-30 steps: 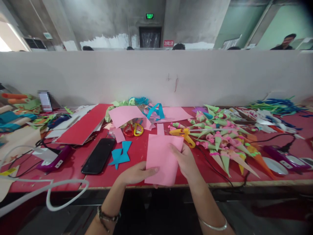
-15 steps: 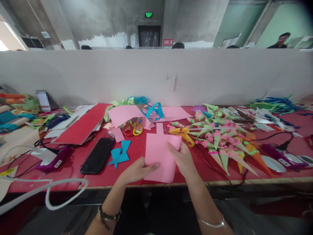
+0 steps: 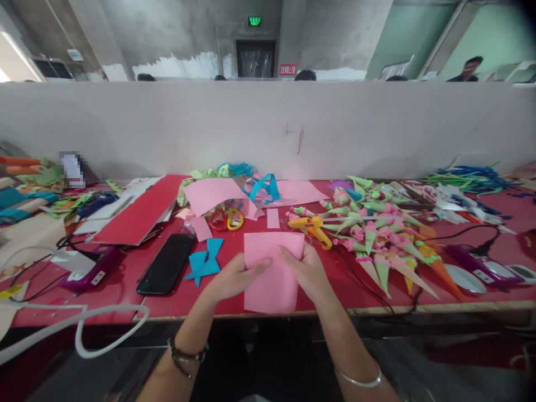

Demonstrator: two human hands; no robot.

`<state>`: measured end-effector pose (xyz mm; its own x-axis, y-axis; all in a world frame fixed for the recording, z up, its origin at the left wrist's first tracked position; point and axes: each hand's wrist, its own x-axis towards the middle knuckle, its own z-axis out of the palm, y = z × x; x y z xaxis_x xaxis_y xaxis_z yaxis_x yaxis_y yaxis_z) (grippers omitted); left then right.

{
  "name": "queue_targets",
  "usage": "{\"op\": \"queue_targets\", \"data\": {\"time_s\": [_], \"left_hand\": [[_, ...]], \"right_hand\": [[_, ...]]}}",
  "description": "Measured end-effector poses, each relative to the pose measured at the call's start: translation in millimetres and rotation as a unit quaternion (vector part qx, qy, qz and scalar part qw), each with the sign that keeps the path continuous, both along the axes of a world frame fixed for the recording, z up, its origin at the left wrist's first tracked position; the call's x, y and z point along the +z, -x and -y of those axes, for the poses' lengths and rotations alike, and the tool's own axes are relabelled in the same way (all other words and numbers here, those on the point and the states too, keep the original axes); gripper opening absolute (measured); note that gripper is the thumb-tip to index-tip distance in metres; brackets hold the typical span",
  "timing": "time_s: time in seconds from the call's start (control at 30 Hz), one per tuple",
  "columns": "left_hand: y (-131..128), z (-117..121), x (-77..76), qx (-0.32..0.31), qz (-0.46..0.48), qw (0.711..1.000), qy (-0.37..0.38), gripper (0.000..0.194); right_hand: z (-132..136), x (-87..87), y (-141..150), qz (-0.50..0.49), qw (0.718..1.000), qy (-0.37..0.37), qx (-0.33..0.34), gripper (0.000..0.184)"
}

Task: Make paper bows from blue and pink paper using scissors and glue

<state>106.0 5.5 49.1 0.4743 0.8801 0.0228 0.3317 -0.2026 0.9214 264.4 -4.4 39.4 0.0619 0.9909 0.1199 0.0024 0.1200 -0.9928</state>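
The left hand (image 3: pixel 230 278) has moved higher along the pink sheet (image 3: pixel 272 287), its thumb closer to the right hand (image 3: pixel 310 272).

A pink paper sheet (image 3: pixel 272 285) is hiding most fingers of the left hand (image 3: pixel 232 276) and right hand (image 3: pixel 310 271), while the bottom edge is cropping both forearms. A pale grey partition (image 3: pixel 188 128) is concealing all but the hair of several people beyond. Coarse pixels are blurring an upright phone's screen (image 3: pixel 73 170), and a thick white cable (image 3: pixel 46 338) is running out past the left edge.
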Motion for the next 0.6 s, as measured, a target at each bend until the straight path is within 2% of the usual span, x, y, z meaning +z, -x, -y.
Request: {"op": "queue_targets", "data": {"time_s": [0.1, 0.37, 0.6], "left_hand": [[2.7, -1.7, 2.3, -0.022, 0.002, 1.0, 0.014, 0.036], [1.0, -4.0, -2.2, -0.013, 0.011, 1.0, 0.024, 0.038], [3.1, -0.4, 1.8, -0.029, 0.047, 0.995, 0.083, 0.042]], "right_hand": [[0.7, 0.9, 0.7, 0.009, 1.0, 0.005, 0.006, 0.027], [3.9, 4.0, -1.3, -0.002, 1.0, 0.006, 0.015, 0.027], [1.9, 1.5, -8.8, -0.025, 0.999, -0.015, 0.038, 0.032]]}}
